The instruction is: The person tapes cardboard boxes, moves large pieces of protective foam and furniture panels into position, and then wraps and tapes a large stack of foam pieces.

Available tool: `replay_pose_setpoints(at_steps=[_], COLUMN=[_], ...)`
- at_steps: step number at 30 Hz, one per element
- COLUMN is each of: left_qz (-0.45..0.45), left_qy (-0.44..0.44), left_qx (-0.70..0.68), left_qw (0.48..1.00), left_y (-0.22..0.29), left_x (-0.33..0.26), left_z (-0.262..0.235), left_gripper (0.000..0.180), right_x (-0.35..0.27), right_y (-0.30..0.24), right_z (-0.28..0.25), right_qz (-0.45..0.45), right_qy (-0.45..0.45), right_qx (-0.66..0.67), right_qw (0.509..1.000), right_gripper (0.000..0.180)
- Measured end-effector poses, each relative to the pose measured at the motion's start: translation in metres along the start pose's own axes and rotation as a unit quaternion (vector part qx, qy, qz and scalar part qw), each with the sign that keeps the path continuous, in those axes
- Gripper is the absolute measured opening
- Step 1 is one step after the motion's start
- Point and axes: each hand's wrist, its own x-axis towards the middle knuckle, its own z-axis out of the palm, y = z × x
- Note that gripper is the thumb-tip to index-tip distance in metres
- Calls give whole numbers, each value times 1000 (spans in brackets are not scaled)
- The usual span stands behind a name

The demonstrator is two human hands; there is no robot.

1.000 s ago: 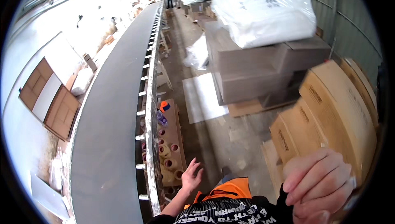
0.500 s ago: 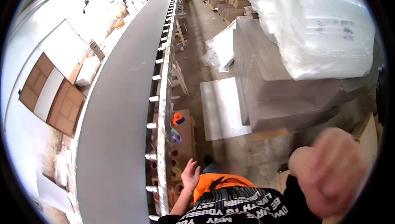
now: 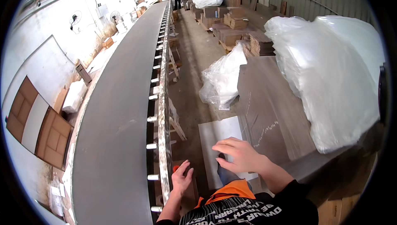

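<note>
Head view: left hand (image 3: 181, 178) is just by the belt's (image 3: 111, 121) right rail (image 3: 164, 146), right hand (image 3: 237, 154) further right of the belt, near the cardboard (image 3: 275, 105). Grip's apart on both, nothing held. That's one stack, right of the belt; probably stiff, heavy together, so edges are the hold. White bag (image 3: 331, 80) on top: one, maybe two, hard to say.

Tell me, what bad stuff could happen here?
Maybe a slip: the person's leg is right by the white sheet on the floor, which might slide underfoot.

Maybe a bump or scrape: the left hand is close to the conveyor's rail. I can't tell whether the belt is running.

Maybe a tumble: the big plastic-wrapped bundle rests on stacked cardboard and could slide if knocked.
</note>
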Motion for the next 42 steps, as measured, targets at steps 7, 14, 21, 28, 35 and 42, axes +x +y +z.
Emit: replay_pose_setpoints(at_steps=[7, 14, 21, 28, 35, 42], left_qz=[-275, -371, -308, -192, -242, -406], left_qy=[-96, -35, -185, -255, -331, -320], left_qx=[74, 17, 93, 112, 208, 198], left_qw=[954, 928, 929, 941, 888, 833], left_y=[-65, -140, -233, -207, -228, -305], left_x=[111, 205, 413, 644, 708, 620], left_z=[-16, 1, 76, 133, 132, 44], left_gripper=[44, 47, 54, 50, 50, 36], right_x=[115, 219, 242, 229, 227, 218], right_y=[183, 329, 518, 674, 824, 989], right_z=[76, 114, 151, 171, 222, 164], right_qz=[119, 215, 381, 726, 769, 838], right_qy=[-44, -98, -63, 166, 43, -8], right_qx=[126, 173, 133, 318, 86, -97], right_qw=[984, 956, 913, 587, 632, 538], right_gripper=[28, 26, 31, 16, 29, 66])
